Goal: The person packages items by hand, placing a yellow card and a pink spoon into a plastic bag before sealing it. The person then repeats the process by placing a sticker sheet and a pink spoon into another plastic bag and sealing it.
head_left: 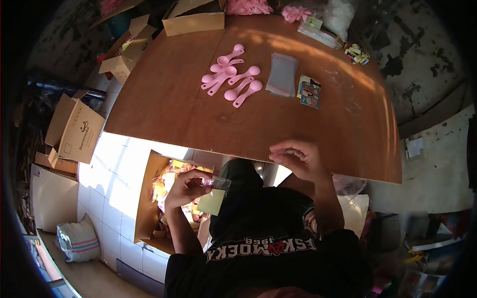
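Beside the table's near edge, my left hand (188, 187) pinches a small clear plastic packet (213, 198) with a pale yellow-green card in it. Below that hand is a cardboard box (145, 213) full of small packets (174, 171). My right hand (299, 158) hovers over the near edge of the wooden table, fingers bent but apart, holding nothing I can see. Several pink spoons (230, 73) lie in a loose group on the table. To their right are a stack of clear plastic bags (282, 74) and a pile of printed cards (309, 93).
The brown table (169, 99) fills the middle. At its far edge stand an open carton (194, 22), pink items in plastic (248, 7) and clear bags (338, 20). Small boxes (357, 53) lie far right. More cartons (79, 126) and a white sack (78, 238) stand left.
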`<control>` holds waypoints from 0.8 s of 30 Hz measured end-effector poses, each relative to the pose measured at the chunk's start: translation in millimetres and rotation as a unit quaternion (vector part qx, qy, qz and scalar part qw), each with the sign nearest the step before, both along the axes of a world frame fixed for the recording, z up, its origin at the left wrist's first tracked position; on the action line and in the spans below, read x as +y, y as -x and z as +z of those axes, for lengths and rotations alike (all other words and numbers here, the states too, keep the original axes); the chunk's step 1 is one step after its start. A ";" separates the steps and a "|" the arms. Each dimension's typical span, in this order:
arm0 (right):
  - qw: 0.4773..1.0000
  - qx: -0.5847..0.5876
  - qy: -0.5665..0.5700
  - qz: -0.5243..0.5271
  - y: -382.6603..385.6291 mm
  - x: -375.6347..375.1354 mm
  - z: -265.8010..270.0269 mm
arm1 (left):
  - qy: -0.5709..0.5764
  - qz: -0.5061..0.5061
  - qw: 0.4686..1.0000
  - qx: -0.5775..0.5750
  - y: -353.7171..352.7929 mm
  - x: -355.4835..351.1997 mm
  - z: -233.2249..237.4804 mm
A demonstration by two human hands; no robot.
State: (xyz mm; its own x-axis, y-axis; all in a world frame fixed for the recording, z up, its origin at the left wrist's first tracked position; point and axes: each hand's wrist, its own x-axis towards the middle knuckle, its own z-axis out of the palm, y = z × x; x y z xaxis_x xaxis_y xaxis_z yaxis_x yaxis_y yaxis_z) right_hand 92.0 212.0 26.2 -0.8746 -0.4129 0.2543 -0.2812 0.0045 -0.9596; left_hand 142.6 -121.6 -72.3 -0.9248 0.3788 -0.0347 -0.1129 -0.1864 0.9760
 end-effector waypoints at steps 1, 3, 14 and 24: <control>1.000 -0.016 -0.022 -0.001 1.5 3.6 -4.3 | 0.050 0.040 0.997 -0.030 -4.9 -20.5 -28.9; 0.998 -0.036 -0.042 -0.006 2.5 7.7 -6.8 | 0.269 0.205 0.941 0.024 -13.2 -71.6 -120.9; 0.974 0.080 -0.189 -0.095 73.7 22.2 13.7 | 0.485 0.119 0.861 -0.103 -44.3 -77.9 -232.1; 0.852 0.191 -0.411 -0.260 179.5 34.3 -26.5 | 0.498 0.061 0.864 -0.033 -4.2 -67.8 -159.6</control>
